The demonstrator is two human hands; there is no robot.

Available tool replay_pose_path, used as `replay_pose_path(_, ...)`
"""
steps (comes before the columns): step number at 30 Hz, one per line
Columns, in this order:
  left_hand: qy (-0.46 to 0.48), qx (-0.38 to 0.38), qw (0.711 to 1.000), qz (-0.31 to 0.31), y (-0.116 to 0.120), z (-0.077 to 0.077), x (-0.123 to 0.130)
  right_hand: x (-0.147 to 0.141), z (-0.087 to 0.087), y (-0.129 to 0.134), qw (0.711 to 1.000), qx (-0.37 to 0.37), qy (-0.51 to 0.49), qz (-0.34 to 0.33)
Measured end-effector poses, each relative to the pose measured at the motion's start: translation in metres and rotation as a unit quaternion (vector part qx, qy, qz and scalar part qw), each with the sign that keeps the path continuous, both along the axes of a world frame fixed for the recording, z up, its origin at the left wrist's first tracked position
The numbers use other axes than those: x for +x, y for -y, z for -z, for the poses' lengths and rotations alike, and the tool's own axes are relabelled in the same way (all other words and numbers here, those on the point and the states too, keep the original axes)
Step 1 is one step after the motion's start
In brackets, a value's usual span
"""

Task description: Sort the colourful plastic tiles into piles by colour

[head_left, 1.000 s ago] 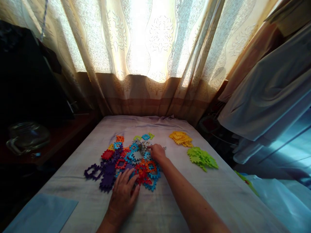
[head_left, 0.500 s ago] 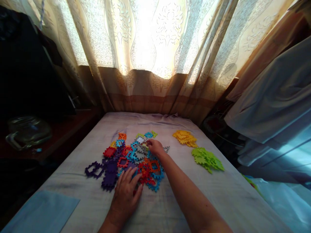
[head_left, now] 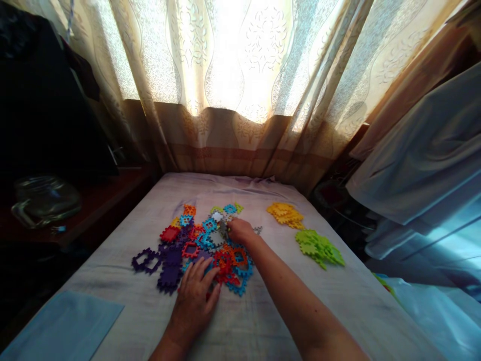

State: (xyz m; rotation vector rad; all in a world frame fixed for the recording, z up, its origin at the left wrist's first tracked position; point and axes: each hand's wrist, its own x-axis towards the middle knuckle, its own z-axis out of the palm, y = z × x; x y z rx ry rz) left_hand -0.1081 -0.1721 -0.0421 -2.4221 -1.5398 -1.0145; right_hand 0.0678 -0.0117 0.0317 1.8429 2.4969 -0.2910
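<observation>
Right hand (head_left: 241,231) curled at a grey toothed piece (head_left: 223,228) in the mixed pile (head_left: 173,255), can't tell from my feed if it's gripped, left hand (head_left: 194,297) loosely spread at the pile's near edge, yellow stack (head_left: 285,214) and green stack (head_left: 319,248) apart to the right.

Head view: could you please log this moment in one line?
left hand: over mixed pieces; right hand: at gray pieces, hold unclear; yellow pile, green pile: farther right
</observation>
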Motion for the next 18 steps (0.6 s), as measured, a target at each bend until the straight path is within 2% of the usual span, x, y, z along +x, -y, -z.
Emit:
replay_pose_path(9,0.002,-0.009,1.000,-0.001,0.001,-0.001,0.000,0.009,-0.014,0.011,0.999,0.039,0.033,-0.004)
replay_pose_path(13,0.004,-0.005,1.000,-0.001,-0.001,-0.001,0.000,0.027,-0.020,0.019,0.998,0.041,0.043,0.026)
replay_pose_path(18,0.011,0.009,1.000,0.010,-0.003,0.003,-0.002,0.062,-0.022,0.029,0.995,0.059,0.023,0.075)
